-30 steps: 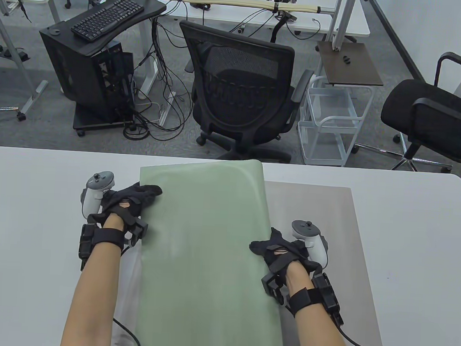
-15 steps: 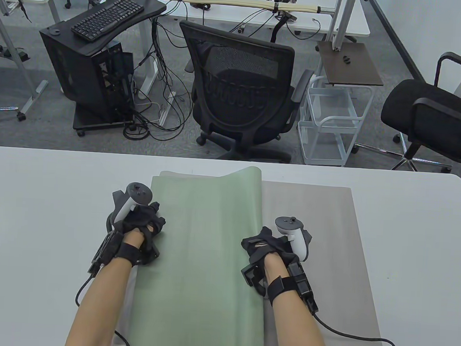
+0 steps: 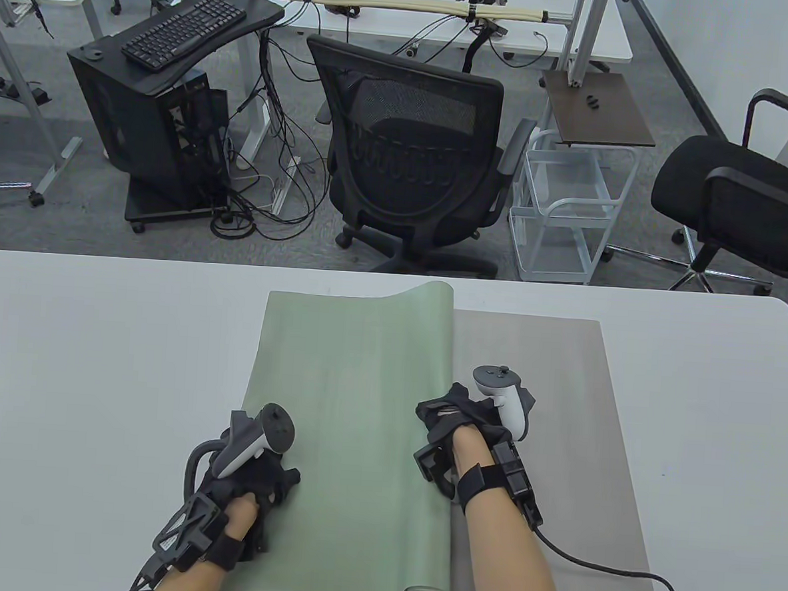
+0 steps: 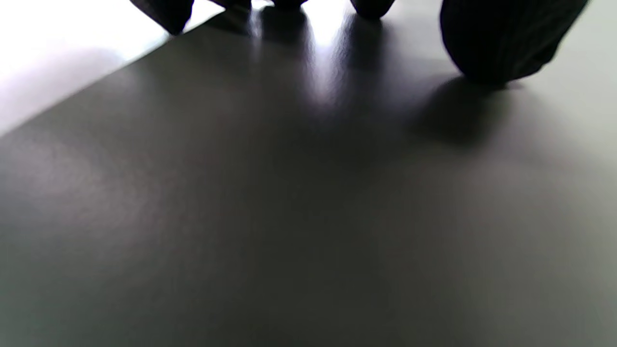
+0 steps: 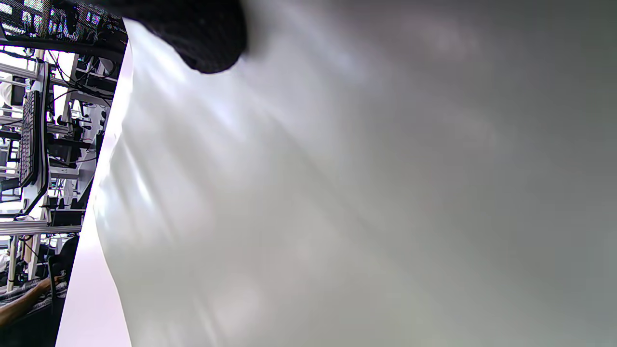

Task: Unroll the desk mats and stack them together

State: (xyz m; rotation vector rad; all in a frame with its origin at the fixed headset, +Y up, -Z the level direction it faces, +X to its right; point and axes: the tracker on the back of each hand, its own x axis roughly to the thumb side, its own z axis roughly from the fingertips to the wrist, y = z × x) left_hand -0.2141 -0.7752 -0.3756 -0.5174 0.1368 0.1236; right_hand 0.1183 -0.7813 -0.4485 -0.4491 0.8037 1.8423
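On the white table (image 3: 75, 383), the pale green mat (image 3: 348, 439) lies mostly flat, smooth and matte, with its right edge curling up into a long soft roll. The left hand (image 3: 249, 477) presses down on the mat's near-left part, fingertips (image 4: 496, 43) planted on the surface and set a little apart in the left wrist view. Right of centre, the right hand (image 3: 460, 416) rests on the curled edge; whether its fingers pinch the roll or only press on it I cannot tell. Beneath and to the right, a grey mat (image 3: 547, 412) lies flat, a thin sheet with rounded corners, the green mat overlapping its left side. Beyond the table stands a black mesh office chair (image 3: 409, 156).
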